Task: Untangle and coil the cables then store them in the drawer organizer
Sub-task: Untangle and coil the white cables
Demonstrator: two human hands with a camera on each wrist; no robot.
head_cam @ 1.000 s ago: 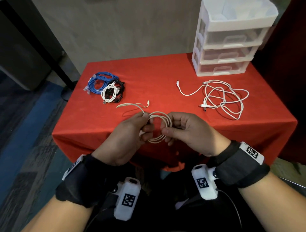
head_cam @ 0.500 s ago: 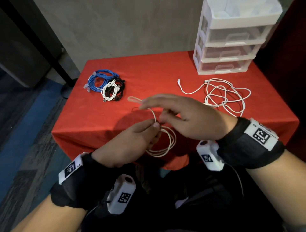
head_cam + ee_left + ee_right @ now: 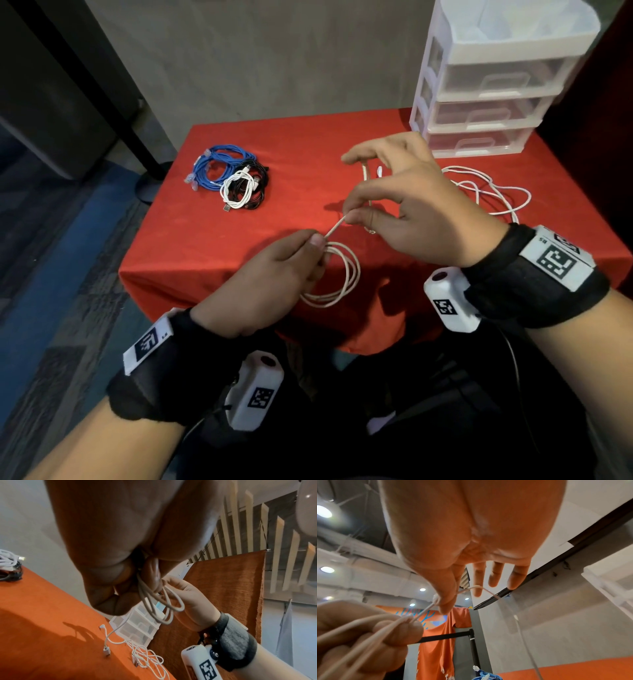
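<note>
"Since a moment ago the right hand (image 3: 414, 209) has lifted off the coil and drawn the tail up over the red-clothed table (image 3: 291, 137)."

"And the left hand (image 3: 270, 277)?"

"It pinches the thin cream-white cable's loops (image 3: 342, 274) at the near edge. Right thumb and forefinger nip the tail, other fingers spread."

"The risk?"

"Likely the free plug end whipping loose, or a loop slipping if the pinch eases. The white tangled cable (image 3: 486, 192) waits beside the clear plastic drawer organizer (image 3: 493, 102), drawers closed."
</note>
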